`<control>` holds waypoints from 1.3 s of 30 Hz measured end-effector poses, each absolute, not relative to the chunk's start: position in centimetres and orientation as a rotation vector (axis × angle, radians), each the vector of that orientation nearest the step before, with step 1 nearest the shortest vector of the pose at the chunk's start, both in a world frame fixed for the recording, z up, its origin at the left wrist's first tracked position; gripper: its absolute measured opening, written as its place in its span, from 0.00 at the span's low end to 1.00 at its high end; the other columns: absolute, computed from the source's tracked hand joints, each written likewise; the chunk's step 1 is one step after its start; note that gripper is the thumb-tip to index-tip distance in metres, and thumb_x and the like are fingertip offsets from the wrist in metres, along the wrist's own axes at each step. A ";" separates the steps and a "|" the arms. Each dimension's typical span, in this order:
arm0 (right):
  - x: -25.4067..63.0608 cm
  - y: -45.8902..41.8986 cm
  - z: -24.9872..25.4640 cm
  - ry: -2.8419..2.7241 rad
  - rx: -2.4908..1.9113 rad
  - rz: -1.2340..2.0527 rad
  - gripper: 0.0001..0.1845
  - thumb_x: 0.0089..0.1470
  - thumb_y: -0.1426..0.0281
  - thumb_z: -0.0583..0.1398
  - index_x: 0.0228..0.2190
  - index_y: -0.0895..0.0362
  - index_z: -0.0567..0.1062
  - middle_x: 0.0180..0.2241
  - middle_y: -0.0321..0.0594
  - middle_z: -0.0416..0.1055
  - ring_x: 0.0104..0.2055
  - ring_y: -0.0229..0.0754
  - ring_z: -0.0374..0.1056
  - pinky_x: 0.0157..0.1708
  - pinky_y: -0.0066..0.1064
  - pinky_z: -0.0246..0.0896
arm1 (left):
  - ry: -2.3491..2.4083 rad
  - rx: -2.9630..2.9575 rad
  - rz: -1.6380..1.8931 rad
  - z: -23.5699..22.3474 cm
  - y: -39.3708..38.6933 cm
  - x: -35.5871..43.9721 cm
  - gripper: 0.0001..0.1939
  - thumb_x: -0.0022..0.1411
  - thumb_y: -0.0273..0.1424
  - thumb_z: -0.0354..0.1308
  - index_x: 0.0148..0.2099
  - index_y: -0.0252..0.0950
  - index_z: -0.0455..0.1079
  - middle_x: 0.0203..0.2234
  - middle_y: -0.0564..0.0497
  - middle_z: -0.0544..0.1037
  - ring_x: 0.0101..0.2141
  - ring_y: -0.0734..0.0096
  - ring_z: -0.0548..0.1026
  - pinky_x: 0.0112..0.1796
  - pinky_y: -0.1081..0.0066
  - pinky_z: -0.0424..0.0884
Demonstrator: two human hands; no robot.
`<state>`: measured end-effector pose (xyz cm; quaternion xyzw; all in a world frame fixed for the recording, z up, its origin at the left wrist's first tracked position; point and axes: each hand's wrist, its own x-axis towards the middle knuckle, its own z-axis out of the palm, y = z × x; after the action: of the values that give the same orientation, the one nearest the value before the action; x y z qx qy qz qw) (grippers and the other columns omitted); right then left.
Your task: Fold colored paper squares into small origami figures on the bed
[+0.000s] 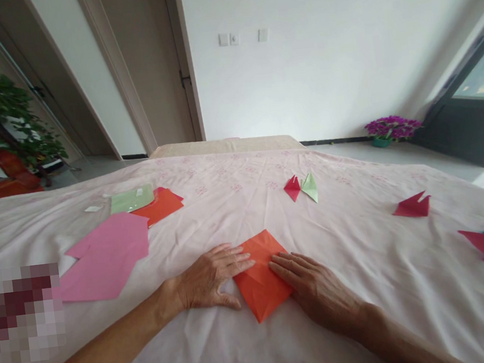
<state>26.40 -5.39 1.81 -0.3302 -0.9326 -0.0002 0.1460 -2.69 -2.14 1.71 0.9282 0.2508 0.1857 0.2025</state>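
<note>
creased orange origami paper flat, lower centre of frame. your left hand spread, thumb apart, fingers over left edge; your right hand laid flat over right edge. neither pinching; palms-down hold, apparently to steady paper.

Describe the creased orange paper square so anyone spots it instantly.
On the pale pink floral cloth, find the bare left hand and bare right hand. The creased orange paper square lies partly beneath both; the orange paper sheet farther left is untouched.
</note>
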 end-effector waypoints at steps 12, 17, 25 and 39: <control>27.0 -4.8 2.1 -2.388 -1.271 0.362 0.11 0.64 0.67 0.53 0.38 0.51 0.76 0.38 0.39 0.76 0.39 0.43 0.69 0.39 0.35 0.65 | 0.933 2.437 0.741 0.2 -1.0 -2.9 0.14 0.64 0.35 0.56 0.51 0.46 0.74 0.48 0.48 0.78 0.51 0.63 0.74 0.57 0.56 0.63; 27.2 -4.3 1.1 -2.283 -1.374 0.381 0.18 0.64 0.63 0.52 0.25 0.53 0.72 0.29 0.36 0.72 0.32 0.40 0.66 0.32 0.31 0.61 | 1.105 2.198 0.839 -0.8 -0.7 -2.5 0.10 0.64 0.35 0.55 0.40 0.43 0.79 0.41 0.49 0.81 0.48 0.62 0.76 0.57 0.55 0.63; 26.9 -3.3 0.6 -2.199 -1.565 0.260 0.21 0.65 0.61 0.50 0.22 0.53 0.69 0.25 0.36 0.70 0.30 0.40 0.65 0.30 0.32 0.55 | 1.387 2.120 0.889 -0.7 -0.7 -1.4 0.09 0.61 0.35 0.58 0.29 0.39 0.73 0.40 0.48 0.77 0.43 0.63 0.75 0.45 0.64 0.70; 26.2 -3.0 0.8 -2.190 -1.782 0.134 0.11 0.52 0.66 0.60 0.21 0.54 0.66 0.26 0.37 0.69 0.29 0.42 0.62 0.27 0.32 0.46 | 1.527 2.352 0.799 -0.8 -0.2 -0.5 0.12 0.60 0.33 0.59 0.26 0.37 0.64 0.32 0.49 0.69 0.37 0.63 0.68 0.41 0.63 0.66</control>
<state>26.15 -2.96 0.84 -0.6226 -0.7652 0.0467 0.1570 -0.50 -0.16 -0.79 0.8015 0.5204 0.2722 0.1125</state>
